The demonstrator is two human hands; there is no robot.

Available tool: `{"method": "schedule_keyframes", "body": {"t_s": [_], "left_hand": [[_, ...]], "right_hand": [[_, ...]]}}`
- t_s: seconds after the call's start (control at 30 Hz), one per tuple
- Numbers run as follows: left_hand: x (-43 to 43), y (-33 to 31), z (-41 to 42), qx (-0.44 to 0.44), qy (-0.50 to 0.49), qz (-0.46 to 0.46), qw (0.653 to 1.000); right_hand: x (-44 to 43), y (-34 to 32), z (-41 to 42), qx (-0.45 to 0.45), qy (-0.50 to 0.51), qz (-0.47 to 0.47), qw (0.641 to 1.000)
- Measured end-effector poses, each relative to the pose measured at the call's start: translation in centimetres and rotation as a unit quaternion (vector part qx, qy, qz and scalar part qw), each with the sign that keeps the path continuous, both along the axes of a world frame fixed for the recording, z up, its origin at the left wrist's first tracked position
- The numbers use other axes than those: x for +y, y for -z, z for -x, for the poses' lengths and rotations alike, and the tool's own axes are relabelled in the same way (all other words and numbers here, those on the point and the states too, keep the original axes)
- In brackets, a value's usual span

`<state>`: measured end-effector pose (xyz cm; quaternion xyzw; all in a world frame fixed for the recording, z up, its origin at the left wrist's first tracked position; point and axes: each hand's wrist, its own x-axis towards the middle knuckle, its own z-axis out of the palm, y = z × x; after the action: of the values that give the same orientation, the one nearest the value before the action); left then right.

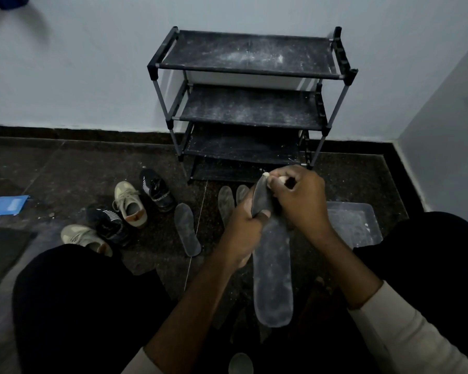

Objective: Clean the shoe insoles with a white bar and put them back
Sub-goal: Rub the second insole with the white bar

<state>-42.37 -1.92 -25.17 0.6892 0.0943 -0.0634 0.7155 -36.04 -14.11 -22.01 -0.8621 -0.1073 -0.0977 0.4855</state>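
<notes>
My left hand (245, 228) grips a long grey insole (273, 276) near its upper end, which bends over; the rest hangs down between my knees. My right hand (300, 198) pinches a small white bar (266, 175) against the insole's bent tip. Another dark insole (187, 229) lies flat on the floor to the left. Two more insoles (226, 201) lie behind my hands, partly hidden. Two beige shoes (130, 202) and two black shoes (157, 190) sit on the floor at the left.
A black shoe rack (249, 103) dusted with white powder stands against the wall ahead. A clear plastic tray (354, 222) lies on the floor at the right. A blue sheet (5, 205) lies far left. My knees (87, 306) frame the lower view.
</notes>
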Motion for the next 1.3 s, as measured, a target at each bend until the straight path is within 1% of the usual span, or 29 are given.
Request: {"method": "schedule_keyframes", "body": {"t_s": [0.07, 0.17, 0.2, 0.33, 0.37, 0.5, 0.63, 0.7, 0.83, 0.9, 1.0, 1.07, 1.17, 1.23, 1.3], "left_hand": [[-0.1, -0.1, 0.0, -0.006, 0.002, -0.007, 1.000], [0.0, -0.1, -0.2, -0.015, -0.009, -0.005, 1.000], [0.1, -0.2, -0.1, -0.017, -0.010, -0.006, 1.000], [0.1, 0.1, 0.1, -0.004, -0.005, -0.026, 1.000], [0.0, 0.2, 0.1, -0.006, -0.003, -0.031, 1.000], [0.1, 0.0, -0.1, -0.018, -0.002, -0.036, 0.999], [-0.1, -0.2, 0.1, -0.020, 0.009, -0.047, 0.999], [-0.2, 0.0, 0.0, -0.021, 0.010, -0.041, 0.999], [0.1, 0.3, -0.3, -0.021, 0.001, -0.020, 1.000], [0.2, 0.5, -0.3, -0.013, -0.002, -0.010, 1.000], [0.0, 0.4, -0.2, 0.000, -0.004, 0.008, 1.000], [0.0, 0.7, -0.5, 0.024, -0.020, 0.046, 0.998], [0.4, 0.8, -0.9, 0.055, -0.051, 0.065, 0.995], [0.6, 0.7, -0.9, 0.050, -0.053, 0.067, 0.995], [0.6, 0.8, -1.0, 0.043, -0.056, 0.051, 0.996]], "right_hand": [[0.0, 0.0, 0.1, 0.002, -0.003, -0.009, 1.000], [1.1, 0.1, 1.6, -0.017, -0.063, -0.010, 0.998], [1.2, 0.2, 1.8, -0.024, -0.069, -0.008, 0.997], [0.2, 0.1, 0.0, -0.008, -0.017, -0.015, 1.000], [0.1, 0.1, -0.1, -0.002, -0.019, -0.016, 1.000], [0.8, 0.0, 1.0, -0.011, -0.079, 0.006, 0.997], [-0.2, -0.3, -0.5, -0.003, -0.016, -0.001, 1.000], [-0.4, -0.3, -0.6, 0.004, -0.007, -0.004, 1.000], [0.7, 0.2, 0.8, -0.012, -0.059, -0.010, 0.998], [0.6, 0.4, 0.4, -0.012, -0.051, -0.001, 0.999], [-0.4, 0.4, -1.0, 0.023, -0.013, -0.001, 1.000], [-1.1, 0.3, -1.5, 0.049, 0.003, -0.037, 0.998], [-1.7, 0.3, -1.3, 0.079, -0.008, -0.069, 0.994], [-1.6, 0.5, -1.0, 0.083, -0.032, -0.054, 0.995], [-1.4, 0.6, -1.0, 0.058, -0.042, -0.017, 0.997]]}}
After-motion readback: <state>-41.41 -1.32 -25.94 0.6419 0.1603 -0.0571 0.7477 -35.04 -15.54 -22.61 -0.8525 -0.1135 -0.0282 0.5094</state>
